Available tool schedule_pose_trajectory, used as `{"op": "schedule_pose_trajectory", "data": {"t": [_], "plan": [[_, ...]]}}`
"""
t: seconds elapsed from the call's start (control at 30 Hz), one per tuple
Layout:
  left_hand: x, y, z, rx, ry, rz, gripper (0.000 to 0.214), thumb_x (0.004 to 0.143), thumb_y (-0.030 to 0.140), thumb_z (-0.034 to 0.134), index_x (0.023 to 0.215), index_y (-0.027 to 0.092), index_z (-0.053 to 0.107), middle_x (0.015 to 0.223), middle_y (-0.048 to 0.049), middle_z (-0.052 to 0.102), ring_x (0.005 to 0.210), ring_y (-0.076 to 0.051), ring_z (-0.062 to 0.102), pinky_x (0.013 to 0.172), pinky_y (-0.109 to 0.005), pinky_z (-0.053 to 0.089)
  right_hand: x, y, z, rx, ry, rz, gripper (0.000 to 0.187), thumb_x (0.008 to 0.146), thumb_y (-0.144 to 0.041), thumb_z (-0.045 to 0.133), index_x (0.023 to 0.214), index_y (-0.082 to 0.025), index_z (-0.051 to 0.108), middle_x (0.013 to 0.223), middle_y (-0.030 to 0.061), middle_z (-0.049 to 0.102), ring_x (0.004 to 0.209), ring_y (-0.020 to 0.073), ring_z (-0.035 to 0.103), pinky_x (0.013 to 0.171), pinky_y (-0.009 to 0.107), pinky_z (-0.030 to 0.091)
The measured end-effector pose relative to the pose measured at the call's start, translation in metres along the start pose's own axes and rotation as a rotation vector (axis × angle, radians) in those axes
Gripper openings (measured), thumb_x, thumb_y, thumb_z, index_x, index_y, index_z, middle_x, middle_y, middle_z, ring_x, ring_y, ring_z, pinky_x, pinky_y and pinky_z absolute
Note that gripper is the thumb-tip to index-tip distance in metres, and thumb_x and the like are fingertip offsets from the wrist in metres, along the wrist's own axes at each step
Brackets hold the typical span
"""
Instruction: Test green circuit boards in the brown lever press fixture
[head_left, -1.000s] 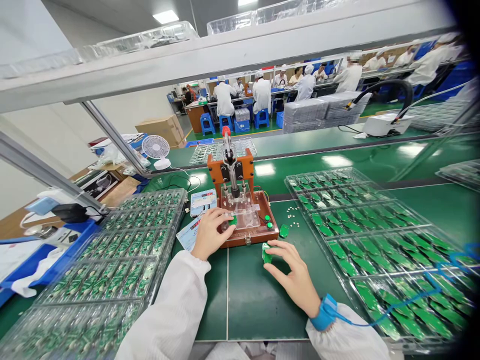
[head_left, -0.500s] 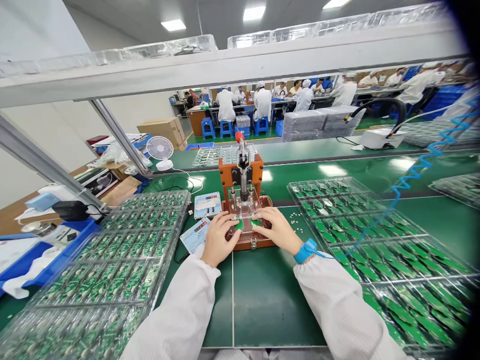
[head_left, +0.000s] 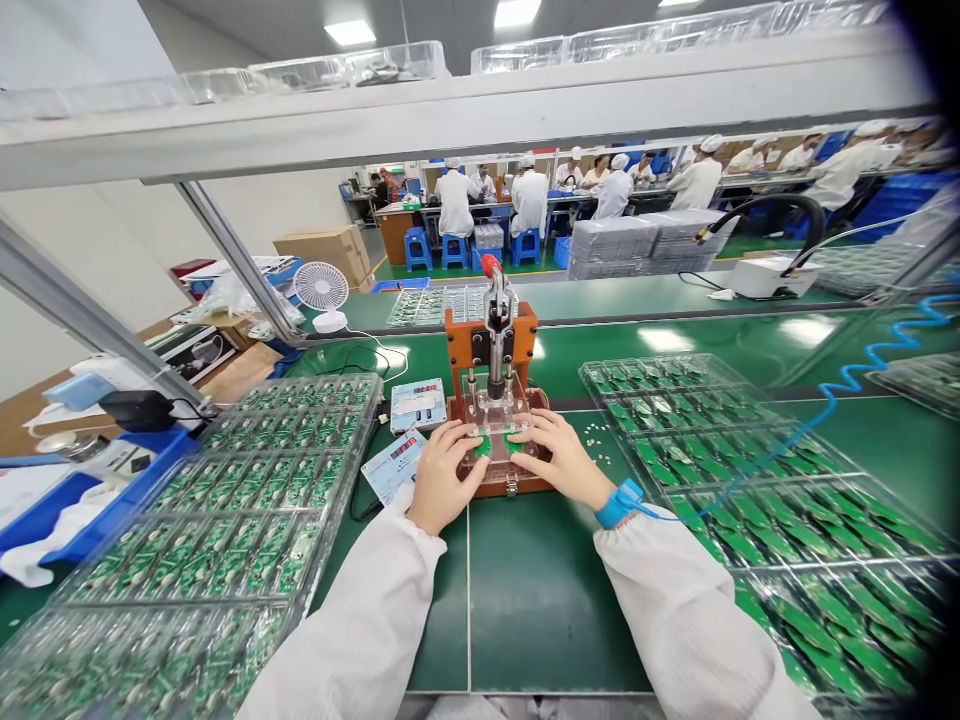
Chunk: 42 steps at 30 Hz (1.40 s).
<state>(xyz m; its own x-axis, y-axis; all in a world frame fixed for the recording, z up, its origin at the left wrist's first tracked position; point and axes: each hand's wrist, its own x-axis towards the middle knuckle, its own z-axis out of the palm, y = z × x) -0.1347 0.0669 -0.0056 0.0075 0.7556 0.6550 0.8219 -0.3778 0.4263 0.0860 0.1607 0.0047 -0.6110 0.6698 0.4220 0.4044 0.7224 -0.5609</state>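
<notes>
Presently, green parts (head_left: 484, 446) on the test jig (head_left: 491, 335) are touched by the curled left hand (head_left: 448, 478) and right hand (head_left: 562, 462), whether gripped being unclear.

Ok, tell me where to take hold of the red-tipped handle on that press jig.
Grip the red-tipped handle by its red cap, coming from above on your side: it stands clear above the orange frame, while lower down your left hand and right hand crowd the clear plate.

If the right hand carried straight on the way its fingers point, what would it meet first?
The green part just under the fingertips of the right hand, in the clear acrylic fixture; the hand may already be touching it, though depth is unclear.
</notes>
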Motion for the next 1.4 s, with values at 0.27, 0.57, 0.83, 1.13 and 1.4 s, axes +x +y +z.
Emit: {"op": "schedule_pose_trajectory", "data": {"t": [0.27, 0.57, 0.83, 1.13, 1.4], "plan": [[-0.004, 0.025, 0.0, -0.095, 0.14, 0.135, 0.009, 0.095, 0.018, 0.059, 0.102, 0.021, 0.064, 0.101, -0.0077, 0.069, 0.098, -0.025, 0.064, 0.088, -0.042, 0.055, 0.007, -0.01, -0.016, 0.082, 0.3, 0.063, 0.025, 0.099, -0.041, 0.054, 0.101, -0.025, 0.072, 0.128, 0.0124, 0.066, 0.125, 0.0308, 0.059, 0.106, 0.054, 0.048], [-0.023, 0.056, 0.031, -0.101, -0.412, 0.481, 0.034, 0.101, 0.028, 0.053, 0.131, 0.017, 0.06, 0.144, -0.0137, 0.057, 0.144, -0.031, 0.043, 0.12, -0.053, 0.038, 0.133, -0.053, -0.078, 0.128, 0.545, -0.031, 0.034, 0.101, -0.036, 0.049, 0.129, -0.021, 0.059, 0.136, 0.0101, 0.064, 0.129, 0.0249, 0.056, 0.112, 0.044, 0.043], [-0.024, 0.049, 0.031, -0.086, -0.489, 0.44, 0.033, 0.101, 0.029, 0.054, 0.131, 0.017, 0.062, 0.15, -0.0112, 0.053, 0.149, -0.028, 0.037, 0.124, -0.052, 0.032, 0.225, -0.092, -0.112, 0.428, 0.234, 0.003, 0.06, 0.101, -0.064, 0.042, 0.102, -0.011, 0.07, 0.092, 0.0074, 0.073, 0.089, 0.0181, 0.069, 0.088, 0.039, 0.058], [-0.024, 0.049, 0.034, -0.078, -0.474, 0.442, 0.03, 0.1, 0.028, 0.055, 0.126, 0.018, 0.066, 0.147, -0.012, 0.055, 0.147, -0.028, 0.04, 0.123, -0.05, 0.034, 0.091, -0.149, -0.101, 0.1, 0.542, -0.42, 0.035, 0.108, -0.033, 0.043, 0.137, -0.03, 0.062, 0.121, 0.0003, 0.073, 0.113, 0.0202, 0.069, 0.103, 0.041, 0.055], [-0.022, 0.052, 0.034, -0.067, -0.454, 0.439, 0.025, 0.099, 0.028, 0.057, 0.118, 0.018, 0.069, 0.147, -0.0109, 0.056, 0.143, -0.027, 0.044, 0.123, -0.047, 0.035, 0.055, -0.126, -0.058, 0.078, 0.59, -0.441, 0.046, 0.103, -0.012, 0.048, 0.141, -0.035, 0.058, 0.133, -0.0004, 0.07, 0.127, 0.0221, 0.064, 0.108, 0.043, 0.054]]}}
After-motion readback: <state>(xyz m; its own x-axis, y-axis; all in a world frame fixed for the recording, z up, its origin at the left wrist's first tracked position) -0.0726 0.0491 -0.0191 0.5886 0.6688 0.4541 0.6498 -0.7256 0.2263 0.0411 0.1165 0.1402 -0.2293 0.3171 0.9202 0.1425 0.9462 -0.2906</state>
